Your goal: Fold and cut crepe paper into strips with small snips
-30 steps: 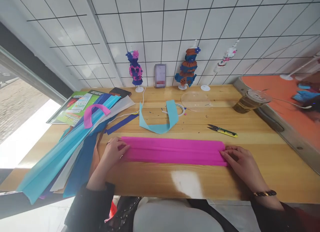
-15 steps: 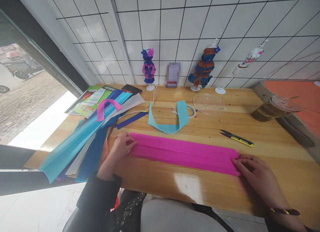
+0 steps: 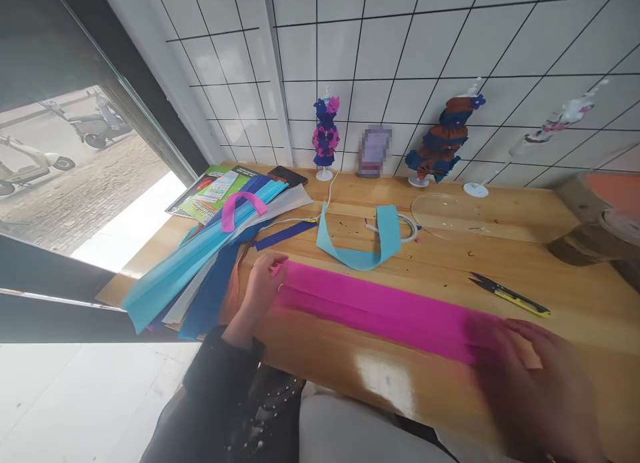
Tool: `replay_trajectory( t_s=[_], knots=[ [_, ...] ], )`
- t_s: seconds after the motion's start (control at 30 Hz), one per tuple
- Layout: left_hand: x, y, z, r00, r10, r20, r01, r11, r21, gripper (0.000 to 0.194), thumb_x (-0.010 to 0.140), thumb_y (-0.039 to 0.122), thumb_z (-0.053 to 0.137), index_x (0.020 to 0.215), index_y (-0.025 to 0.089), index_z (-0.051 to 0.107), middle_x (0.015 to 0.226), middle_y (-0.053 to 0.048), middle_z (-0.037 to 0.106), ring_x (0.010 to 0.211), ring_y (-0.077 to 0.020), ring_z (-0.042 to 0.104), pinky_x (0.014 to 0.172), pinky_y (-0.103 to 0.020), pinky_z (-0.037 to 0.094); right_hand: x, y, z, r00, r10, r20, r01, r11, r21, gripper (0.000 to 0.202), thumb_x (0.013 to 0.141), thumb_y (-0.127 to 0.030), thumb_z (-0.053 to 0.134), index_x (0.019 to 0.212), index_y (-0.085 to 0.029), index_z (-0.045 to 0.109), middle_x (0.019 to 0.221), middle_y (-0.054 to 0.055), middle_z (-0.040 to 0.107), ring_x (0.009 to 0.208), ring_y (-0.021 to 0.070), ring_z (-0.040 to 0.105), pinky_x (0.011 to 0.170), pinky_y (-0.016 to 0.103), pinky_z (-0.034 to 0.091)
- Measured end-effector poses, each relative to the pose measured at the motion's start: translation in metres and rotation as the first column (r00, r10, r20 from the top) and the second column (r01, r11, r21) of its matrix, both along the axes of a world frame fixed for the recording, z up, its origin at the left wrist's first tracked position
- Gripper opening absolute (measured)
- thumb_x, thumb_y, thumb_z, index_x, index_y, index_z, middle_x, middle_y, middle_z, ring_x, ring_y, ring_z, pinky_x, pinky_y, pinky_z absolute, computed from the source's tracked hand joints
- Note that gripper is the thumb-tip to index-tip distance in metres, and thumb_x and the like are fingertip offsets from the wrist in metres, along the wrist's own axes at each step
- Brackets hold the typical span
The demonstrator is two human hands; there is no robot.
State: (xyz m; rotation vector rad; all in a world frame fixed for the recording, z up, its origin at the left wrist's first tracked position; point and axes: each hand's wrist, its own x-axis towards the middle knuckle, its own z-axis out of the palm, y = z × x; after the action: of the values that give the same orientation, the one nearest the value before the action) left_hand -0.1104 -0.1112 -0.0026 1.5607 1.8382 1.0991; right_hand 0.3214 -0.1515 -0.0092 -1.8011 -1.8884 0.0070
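Observation:
A long magenta strip of crepe paper [image 3: 380, 310] lies across the front of the wooden table, with lengthwise creases. At its left end my left hand [image 3: 263, 280] pinches the edge between thumb and fingers. My right hand [image 3: 545, 376] is over the right end, smeared by motion, so its grip on the paper cannot be made out. Thread snips [image 3: 510, 295] with yellow-edged handles lie just beyond that hand. A light blue curled paper strip [image 3: 360, 258] rests behind the magenta one, beside a roll of white tape [image 3: 411, 230].
Coloured crepe papers [image 3: 200, 263] and a green printed packet [image 3: 210, 193] pile up at left. Along the tiled wall stand decorated doll-like figures [image 3: 326, 140], a dark phone [image 3: 287, 176] and a clear round lid [image 3: 443, 215]. A drink cup [image 3: 585, 240] is at right.
My view has turned left, so the table things appear farther right. My right hand has moved and blurred at the strip's right end. The left hand keeps its pinch.

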Motion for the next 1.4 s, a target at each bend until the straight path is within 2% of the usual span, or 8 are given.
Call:
replay_trajectory(
  t_s=[0.07, 0.2, 0.37, 0.7, 0.87, 1.0, 1.2, 1.4],
  knots=[
    [0.021, -0.004, 0.009, 0.961, 0.03, 0.277, -0.037, 0.999, 0.018, 0.023, 0.077, 0.031, 0.055, 0.095, 0.016, 0.06, 0.088, -0.005, 0.06, 0.08, -0.016, 0.054, 0.071, -0.029, 0.043, -0.037, -0.005, 0.012, 0.992, 0.089, -0.087, -0.085, 0.995, 0.049, 0.02, 0.082, -0.037, 0.047, 0.1, -0.03, 0.053, 0.103, 0.01, 0.06, 0.098, 0.0284, 0.055, 0.088, 0.047, 0.042],
    [0.074, -0.013, 0.02, 0.701, -0.097, 0.707, 0.206, 0.976, -0.071, 0.028, 0.07, 0.029, 0.065, 0.094, 0.016, 0.06, 0.075, -0.002, 0.057, 0.062, -0.009, 0.049, 0.059, -0.022, 0.041, -0.113, -0.01, 0.038, 0.855, 0.461, -0.238, -0.451, 0.887, 0.101, 0.019, 0.083, -0.026, 0.049, 0.101, -0.032, 0.054, 0.095, 0.006, 0.062, 0.095, 0.0263, 0.056, 0.081, 0.046, 0.044],
    [0.117, -0.023, 0.019, 0.489, -0.158, 0.858, 0.463, 0.881, -0.102, 0.029, 0.064, 0.028, 0.072, 0.088, 0.014, 0.063, 0.078, -0.004, 0.06, 0.07, -0.0118, 0.055, 0.067, -0.025, 0.043, -0.168, -0.008, 0.059, 0.698, 0.645, -0.31, -0.651, 0.752, 0.101, 0.029, 0.085, -0.023, 0.05, 0.113, -0.031, 0.053, 0.097, 0.005, 0.062, 0.093, 0.0225, 0.054, 0.078, 0.044, 0.045],
    [0.122, -0.016, 0.002, 0.491, -0.13, 0.862, 0.46, 0.879, -0.129, 0.034, 0.059, 0.032, 0.075, 0.086, 0.014, 0.063, 0.071, -0.002, 0.058, 0.068, -0.012, 0.055, 0.066, -0.026, 0.042, -0.172, -0.002, 0.051, 0.722, 0.585, -0.369, -0.611, 0.79, 0.058, 0.015, 0.086, -0.027, 0.047, 0.084, -0.026, 0.062, 0.08, 0.004, 0.062, 0.08, 0.0189, 0.057, 0.069, 0.037, 0.048],
    [0.095, 0.003, -0.003, 0.758, -0.177, 0.628, 0.298, 0.95, -0.091, 0.027, 0.071, 0.028, 0.062, 0.093, 0.013, 0.06, 0.072, -0.002, 0.057, 0.064, -0.0103, 0.053, 0.06, -0.023, 0.041, -0.125, -0.009, 0.047, 0.769, 0.429, -0.474, -0.539, 0.834, -0.118, 0.017, 0.085, -0.034, 0.049, 0.079, -0.025, 0.062, 0.081, 0.004, 0.064, 0.077, 0.0165, 0.06, 0.065, 0.027, 0.051],
    [0.066, 0.025, -0.002, 0.971, -0.17, 0.166, 0.171, 0.985, 0.009, 0.023, 0.078, 0.023, 0.052, 0.099, 0.017, 0.06, 0.081, -0.003, 0.061, 0.073, -0.0137, 0.055, 0.067, -0.026, 0.044, -0.075, -0.021, 0.033, 0.86, 0.182, -0.476, -0.341, 0.899, -0.273, 0.021, 0.074, -0.042, 0.06, 0.069, -0.022, 0.063, 0.072, 0.002, 0.066, 0.068, 0.0144, 0.062, 0.061, 0.02, 0.051],
    [0.053, 0.054, 0.006, 0.873, -0.216, -0.436, 0.284, 0.954, 0.096, 0.026, 0.08, 0.014, 0.047, 0.102, 0.019, 0.059, 0.098, -0.006, 0.061, 0.093, -0.0203, 0.055, 0.082, -0.034, 0.043, -0.013, -0.033, 0.018, 0.866, -0.145, -0.479, -0.029, 0.941, -0.337, 0.028, 0.058, -0.049, 0.066, 0.068, -0.023, 0.068, 0.074, 0.002, 0.071, 0.069, 0.0186, 0.066, 0.062, 0.022, 0.053],
    [0.056, 0.077, 0.0, 0.752, -0.154, -0.641, 0.342, 0.922, 0.179, 0.032, 0.079, 0.007, 0.045, 0.105, 0.016, 0.06, 0.101, -0.01, 0.057, 0.098, -0.0244, 0.049, 0.081, -0.036, 0.044, 0.006, -0.028, 0.029, 0.901, -0.257, -0.351, 0.111, 0.916, -0.386, 0.034, 0.066, -0.053, 0.056, 0.07, -0.022, 0.069, 0.07, 0.002, 0.069, 0.068, 0.0197, 0.065, 0.061, 0.024, 0.051]
  ],
)
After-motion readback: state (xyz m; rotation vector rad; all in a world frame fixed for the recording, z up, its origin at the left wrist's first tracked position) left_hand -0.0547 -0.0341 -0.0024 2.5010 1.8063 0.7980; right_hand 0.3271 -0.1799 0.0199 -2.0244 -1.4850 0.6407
